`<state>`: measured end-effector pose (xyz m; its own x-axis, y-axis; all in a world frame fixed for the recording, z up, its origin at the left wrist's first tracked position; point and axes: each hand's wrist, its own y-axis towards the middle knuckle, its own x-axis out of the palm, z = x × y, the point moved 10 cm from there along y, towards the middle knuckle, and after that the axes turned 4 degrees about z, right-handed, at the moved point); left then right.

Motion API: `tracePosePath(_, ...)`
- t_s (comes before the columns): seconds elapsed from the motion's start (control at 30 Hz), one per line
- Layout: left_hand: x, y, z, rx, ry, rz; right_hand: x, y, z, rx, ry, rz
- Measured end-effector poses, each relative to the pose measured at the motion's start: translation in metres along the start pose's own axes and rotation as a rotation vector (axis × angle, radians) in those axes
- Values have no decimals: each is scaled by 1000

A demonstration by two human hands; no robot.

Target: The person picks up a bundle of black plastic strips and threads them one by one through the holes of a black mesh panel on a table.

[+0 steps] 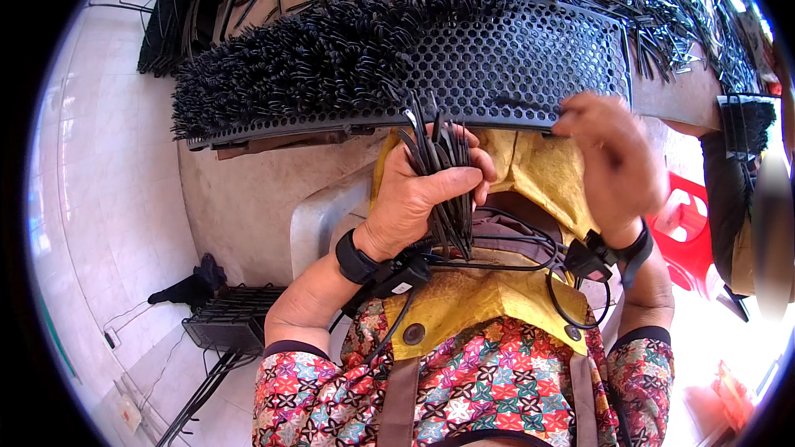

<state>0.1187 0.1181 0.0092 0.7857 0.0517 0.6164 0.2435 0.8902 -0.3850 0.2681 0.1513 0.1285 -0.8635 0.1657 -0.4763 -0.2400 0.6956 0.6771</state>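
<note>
From here I see one perforated black panel [530, 50], bare toward its right end — open room there. At its front edge, my left hand [406, 203] has its fingers wrapped around one bundle of black strips [437, 153], uncountable. My right hand [617, 161] blurs near that edge — grip unclear. One wrist label [401, 288] is unreadable.

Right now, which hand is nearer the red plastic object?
Right. The right hand is left of the red plastic object in view; the left hand, gripping black strips, is farther left.
</note>
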Motion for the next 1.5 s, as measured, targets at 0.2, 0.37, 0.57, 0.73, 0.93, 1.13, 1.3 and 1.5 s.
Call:
tracePosePath(0.2, -1, 2, 3, 65, -20, 69, 52, -42, -76, -542, 88, -380)
tracePosePath(0.37, -10, 0, 1, 51, 27, 86, 51, -41, -75, -408, 179, -366)
tracePosePath(0.57, -13, -1, -2, 47, 139, 107, 44, -32, -21, 164, 369, -232)
tracePosePath(0.73, -4, -2, -5, 14, 268, 6, 61, -52, 39, 898, 609, -149)
tracePosePath(0.93, -3, 0, -12, -25, 300, -3, 71, -60, 48, 991, 680, -218)
tracePosePath(1.13, -13, 5, -14, -71, 174, 80, 27, -21, 62, 825, 575, 34)
tracePosePath(1.3, -18, 5, -22, -92, 168, 46, -11, 37, 56, 384, 245, 300)
tracePosePath(1.5, -19, 5, -22, -91, 116, 53, 7, 59, 43, 7, -48, 357)
